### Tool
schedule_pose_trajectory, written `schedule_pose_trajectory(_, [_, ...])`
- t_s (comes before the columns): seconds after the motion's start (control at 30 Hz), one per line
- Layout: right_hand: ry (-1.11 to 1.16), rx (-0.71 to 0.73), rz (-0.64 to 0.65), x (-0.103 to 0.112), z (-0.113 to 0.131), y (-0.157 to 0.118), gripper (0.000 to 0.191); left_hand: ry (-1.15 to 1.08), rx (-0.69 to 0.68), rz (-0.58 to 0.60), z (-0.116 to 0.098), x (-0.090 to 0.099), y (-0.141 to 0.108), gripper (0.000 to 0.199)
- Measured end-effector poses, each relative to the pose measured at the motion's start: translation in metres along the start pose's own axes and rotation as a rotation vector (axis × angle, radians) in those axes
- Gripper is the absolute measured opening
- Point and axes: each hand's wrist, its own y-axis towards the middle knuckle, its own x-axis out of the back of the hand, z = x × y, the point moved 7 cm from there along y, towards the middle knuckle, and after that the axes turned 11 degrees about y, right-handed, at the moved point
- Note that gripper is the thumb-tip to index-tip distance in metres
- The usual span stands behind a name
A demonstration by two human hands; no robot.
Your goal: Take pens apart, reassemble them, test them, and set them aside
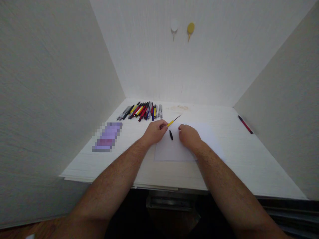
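Note:
My left hand [156, 131] is closed on a yellow pen barrel [170, 123], held over the white paper. A thin dark refill [177, 118] sticks out of the barrel's upper right end. On the paper, between my two hands, lies a loose black pen part [171, 134]. My right hand [188, 135] rests over the paper to the right of it, its fingers curled together; whatever they may hold is hidden. The sheet of white paper [165, 152] lies under both hands.
Several pens [142, 111] in mixed colours lie in a row at the back left. A pixelated purple item [107, 136] is at the left. One red and black pen [245, 124] lies near the right wall. White walls enclose the table [251, 166] on three sides.

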Motion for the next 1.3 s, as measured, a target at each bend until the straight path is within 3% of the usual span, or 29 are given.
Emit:
schedule_pose_trajectory(0.17, [0.254,0.0,-0.174,0.016,-0.01,0.004,0.023,0.022,-0.005,-0.011,0.001,0.0,0.0,0.017])
schedule_pose_trajectory(0.3, [0.771,-0.059,-0.367,0.028,-0.029,0.008,0.015,0.018,-0.002,0.005,0.0,0.0,0.001,0.018])
schedule_pose_trajectory(0.4, [1.208,-0.138,-0.428,0.027,-0.041,0.009,0.018,0.022,-0.005,0.015,-0.001,-0.001,0.001,0.018])
schedule_pose_trajectory(0.53, [1.525,-0.155,-0.48,0.029,-0.044,0.009,0.022,0.03,-0.026,0.011,-0.003,0.0,0.0,0.018])
schedule_pose_trajectory(1.03, [1.643,-0.141,-0.524,0.031,-0.043,0.008,0.025,0.029,-0.089,0.029,-0.006,-0.002,-0.001,0.02])
schedule_pose_trajectory(1.3, [1.572,-0.119,-0.45,0.028,-0.039,0.009,0.027,0.03,-0.089,0.025,-0.006,-0.002,-0.001,0.019])
